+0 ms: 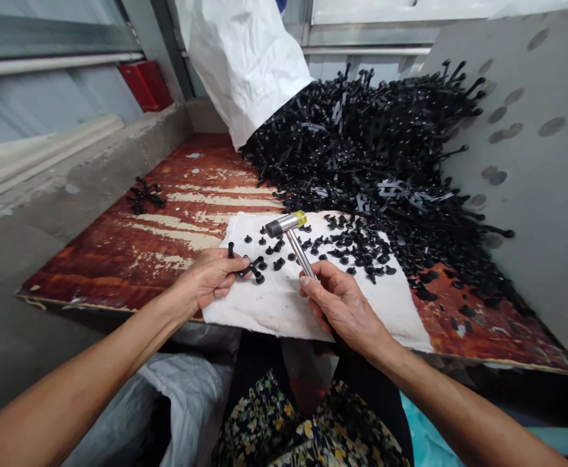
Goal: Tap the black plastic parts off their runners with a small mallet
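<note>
My left hand (217,275) pinches a black plastic sprue (252,267) with small round-ended parts on its branches, over the left part of a white cloth (274,311). In my right hand (335,295) is a small mallet (299,250), gripped by its metal handle. Its head, black at one end and yellow at the other, is raised above the cloth, apart from the sprue. Several loose black plastic parts (356,243) lie scattered over the cloth, mostly on its right side.
A big heap of black plastic pieces (371,136) fills the back right, beside a grey panel (527,162). A white sack (249,65) hangs over its left edge. Another black sprue (145,194) rests on the worn red tabletop (113,259), next to a concrete ledge (89,162).
</note>
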Available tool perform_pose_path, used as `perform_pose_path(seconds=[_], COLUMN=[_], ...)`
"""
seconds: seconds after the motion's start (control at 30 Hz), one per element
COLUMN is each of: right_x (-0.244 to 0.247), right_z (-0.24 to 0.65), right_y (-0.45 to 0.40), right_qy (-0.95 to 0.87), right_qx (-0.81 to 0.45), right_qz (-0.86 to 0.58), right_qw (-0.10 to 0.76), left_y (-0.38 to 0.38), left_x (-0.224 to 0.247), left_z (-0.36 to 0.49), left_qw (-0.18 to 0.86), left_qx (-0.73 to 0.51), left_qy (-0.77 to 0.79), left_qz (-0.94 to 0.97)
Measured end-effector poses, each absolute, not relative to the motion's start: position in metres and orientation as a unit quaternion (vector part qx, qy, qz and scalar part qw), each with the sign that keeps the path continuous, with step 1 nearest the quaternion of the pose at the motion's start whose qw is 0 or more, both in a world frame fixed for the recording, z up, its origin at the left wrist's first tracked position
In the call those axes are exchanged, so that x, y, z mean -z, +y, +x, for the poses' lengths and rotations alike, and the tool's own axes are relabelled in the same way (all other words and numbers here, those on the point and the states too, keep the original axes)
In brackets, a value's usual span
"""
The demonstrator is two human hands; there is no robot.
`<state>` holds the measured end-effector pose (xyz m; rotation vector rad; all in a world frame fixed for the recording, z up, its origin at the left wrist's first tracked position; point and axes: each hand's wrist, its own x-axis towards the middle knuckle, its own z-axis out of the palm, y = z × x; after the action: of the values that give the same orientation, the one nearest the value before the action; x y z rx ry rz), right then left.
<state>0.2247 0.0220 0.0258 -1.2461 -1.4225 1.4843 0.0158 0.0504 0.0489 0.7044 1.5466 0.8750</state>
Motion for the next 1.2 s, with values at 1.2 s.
perform_pose_path(seconds=[1.2], right_x=[-0.021], right_z=[0.246], right_y=[0.019], right_qy=[-0.862], right_qx=[-0.091], right_qz=[-0.425], right_qw=[0.26], left_y=[0.071], left_x=[-0.054], left_z=[0.016], left_qw=[0.462], left_qx=[-0.27], left_qy=[0.732], left_qz=[0.421])
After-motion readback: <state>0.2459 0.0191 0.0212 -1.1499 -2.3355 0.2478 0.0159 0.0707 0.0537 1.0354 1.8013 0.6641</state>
